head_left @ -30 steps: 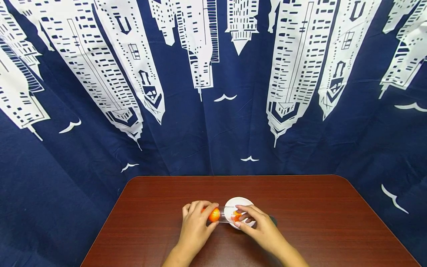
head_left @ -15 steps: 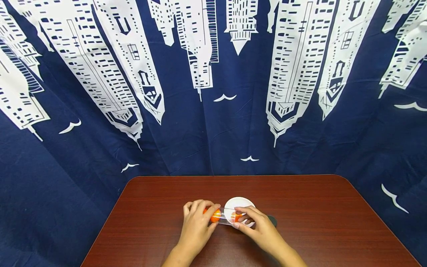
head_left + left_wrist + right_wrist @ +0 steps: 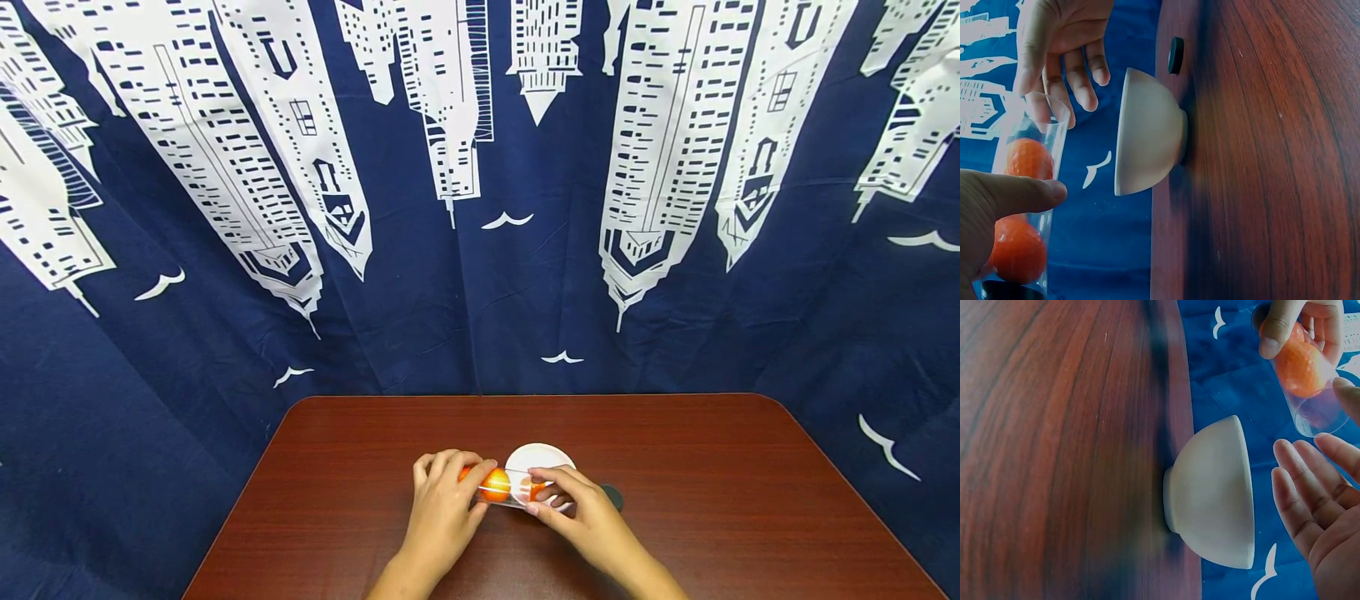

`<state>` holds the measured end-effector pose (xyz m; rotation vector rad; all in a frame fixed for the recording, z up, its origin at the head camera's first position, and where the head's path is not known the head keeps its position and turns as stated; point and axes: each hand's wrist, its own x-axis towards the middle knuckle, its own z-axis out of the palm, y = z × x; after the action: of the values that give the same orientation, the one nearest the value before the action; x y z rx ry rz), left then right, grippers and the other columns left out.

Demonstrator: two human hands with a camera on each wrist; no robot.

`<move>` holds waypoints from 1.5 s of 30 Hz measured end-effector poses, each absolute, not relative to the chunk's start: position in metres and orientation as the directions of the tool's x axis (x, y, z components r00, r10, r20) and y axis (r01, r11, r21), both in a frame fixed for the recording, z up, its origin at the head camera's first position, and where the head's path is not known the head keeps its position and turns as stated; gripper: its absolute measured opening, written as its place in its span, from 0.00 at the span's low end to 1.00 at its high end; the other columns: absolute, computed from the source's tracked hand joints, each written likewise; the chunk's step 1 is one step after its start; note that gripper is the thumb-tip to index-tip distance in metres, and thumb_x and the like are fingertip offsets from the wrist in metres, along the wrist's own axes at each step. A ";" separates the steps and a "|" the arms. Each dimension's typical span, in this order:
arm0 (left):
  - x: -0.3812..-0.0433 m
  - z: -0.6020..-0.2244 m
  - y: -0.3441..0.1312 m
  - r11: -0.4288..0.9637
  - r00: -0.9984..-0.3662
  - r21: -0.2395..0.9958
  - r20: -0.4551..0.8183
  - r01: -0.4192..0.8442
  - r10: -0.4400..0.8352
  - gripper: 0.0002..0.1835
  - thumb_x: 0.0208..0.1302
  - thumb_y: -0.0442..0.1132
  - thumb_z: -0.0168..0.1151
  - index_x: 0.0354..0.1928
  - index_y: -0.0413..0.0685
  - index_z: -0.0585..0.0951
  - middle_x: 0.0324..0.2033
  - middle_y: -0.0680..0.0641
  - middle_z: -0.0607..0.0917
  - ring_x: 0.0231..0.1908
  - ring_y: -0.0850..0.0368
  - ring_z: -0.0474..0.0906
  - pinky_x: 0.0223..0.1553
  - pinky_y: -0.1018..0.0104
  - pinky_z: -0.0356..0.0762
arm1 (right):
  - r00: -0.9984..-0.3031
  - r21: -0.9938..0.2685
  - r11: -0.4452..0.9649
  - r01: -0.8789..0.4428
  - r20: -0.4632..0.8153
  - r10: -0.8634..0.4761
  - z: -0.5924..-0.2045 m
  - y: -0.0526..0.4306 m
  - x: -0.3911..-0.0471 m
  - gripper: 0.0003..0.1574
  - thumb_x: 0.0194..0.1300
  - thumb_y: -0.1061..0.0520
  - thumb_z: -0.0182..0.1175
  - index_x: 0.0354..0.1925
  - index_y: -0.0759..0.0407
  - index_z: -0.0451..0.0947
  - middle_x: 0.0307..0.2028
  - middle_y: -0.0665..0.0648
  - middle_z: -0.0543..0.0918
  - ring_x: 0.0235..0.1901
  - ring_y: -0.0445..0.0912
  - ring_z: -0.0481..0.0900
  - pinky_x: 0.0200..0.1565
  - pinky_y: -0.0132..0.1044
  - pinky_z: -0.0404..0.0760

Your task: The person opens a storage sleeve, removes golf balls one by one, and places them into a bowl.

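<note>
My left hand (image 3: pixel 442 508) grips a clear plastic tube (image 3: pixel 1055 134) that holds orange balls. One orange ball (image 3: pixel 495 485) lies partway along the tube; another orange ball (image 3: pixel 1019 250) is behind it near the dark capped end (image 3: pixel 1010 290). At the uncapped mouth, my right hand (image 3: pixel 592 512) pinches the rim between thumb and index finger, its other fingers extended. Directly below is a white bowl (image 3: pixel 1213 494), upright on the table and partly covered by the right hand in the head view. An orange patch near the mouth may be a reflection; I cannot tell.
A round black lid (image 3: pixel 1175 56) rests on the brown wooden table (image 3: pixel 360 450), right of the bowl. Behind the table's far edge hangs a dark blue cloth (image 3: pixel 510 300) printed with white buildings and birds.
The front orange ball has slid right along the tube toward its mouth. The tube's right end has dipped slightly. Both hands stay nearly in place.
</note>
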<state>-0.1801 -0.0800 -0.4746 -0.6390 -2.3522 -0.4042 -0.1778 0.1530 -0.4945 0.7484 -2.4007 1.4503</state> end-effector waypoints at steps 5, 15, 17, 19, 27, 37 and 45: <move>-0.179 -0.474 -0.080 0.835 -0.672 0.128 0.663 0.535 0.330 0.32 0.38 0.40 0.86 0.51 0.64 0.85 0.46 0.59 0.82 0.52 0.56 0.75 0.57 0.51 0.62 | -0.845 -0.764 0.366 -0.532 0.450 -0.290 -0.495 0.153 -0.177 0.24 0.64 0.52 0.70 0.58 0.55 0.80 0.47 0.51 0.85 0.40 0.36 0.85 0.38 0.33 0.86; -0.179 -0.475 -0.079 0.831 -0.661 0.139 0.681 0.539 0.316 0.32 0.38 0.41 0.86 0.50 0.64 0.85 0.46 0.59 0.82 0.52 0.56 0.75 0.57 0.50 0.63 | -0.841 -0.774 0.334 -0.537 0.463 -0.280 -0.494 0.152 -0.175 0.27 0.63 0.54 0.70 0.59 0.57 0.79 0.47 0.51 0.84 0.39 0.36 0.85 0.40 0.34 0.87; -0.179 -0.476 -0.079 0.828 -0.654 0.140 0.688 0.543 0.313 0.31 0.38 0.41 0.86 0.50 0.63 0.85 0.45 0.59 0.82 0.51 0.56 0.76 0.57 0.50 0.63 | -0.838 -0.777 0.323 -0.541 0.467 -0.282 -0.494 0.152 -0.175 0.28 0.63 0.55 0.71 0.60 0.60 0.78 0.46 0.52 0.85 0.39 0.38 0.86 0.41 0.34 0.87; -0.179 -0.476 -0.079 0.825 -0.651 0.143 0.693 0.547 0.311 0.31 0.37 0.40 0.86 0.49 0.63 0.85 0.45 0.58 0.82 0.51 0.55 0.76 0.57 0.50 0.62 | -0.835 -0.780 0.308 -0.545 0.471 -0.284 -0.494 0.152 -0.175 0.28 0.63 0.56 0.70 0.60 0.62 0.78 0.47 0.53 0.85 0.40 0.41 0.87 0.41 0.34 0.87; -0.179 -0.477 -0.078 0.831 -0.663 0.155 0.687 0.534 0.298 0.31 0.37 0.40 0.86 0.49 0.63 0.85 0.45 0.58 0.82 0.51 0.56 0.76 0.57 0.50 0.63 | -0.840 -0.810 0.252 -0.529 0.458 -0.290 -0.494 0.152 -0.177 0.28 0.63 0.58 0.70 0.59 0.66 0.77 0.48 0.58 0.84 0.42 0.44 0.88 0.43 0.34 0.87; -0.179 -0.479 -0.076 0.831 -0.680 0.183 0.677 0.526 0.281 0.30 0.38 0.40 0.85 0.49 0.63 0.86 0.45 0.59 0.82 0.52 0.56 0.76 0.58 0.50 0.63 | -0.827 -0.796 0.247 -0.552 0.486 -0.283 -0.495 0.153 -0.176 0.27 0.62 0.59 0.70 0.59 0.59 0.78 0.47 0.57 0.84 0.41 0.43 0.88 0.42 0.34 0.87; -0.179 -0.482 -0.076 0.824 -0.679 0.200 0.682 0.530 0.271 0.30 0.38 0.41 0.85 0.49 0.61 0.86 0.45 0.59 0.82 0.52 0.57 0.75 0.57 0.51 0.62 | -0.832 -0.805 0.236 -0.544 0.483 -0.273 -0.494 0.154 -0.177 0.27 0.61 0.59 0.71 0.58 0.58 0.79 0.47 0.58 0.84 0.42 0.40 0.87 0.42 0.35 0.87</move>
<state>-0.1789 -0.0757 -0.4818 -0.5840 -2.3389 -0.5087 -0.1768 0.1537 -0.4941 0.7676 -2.2681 1.6325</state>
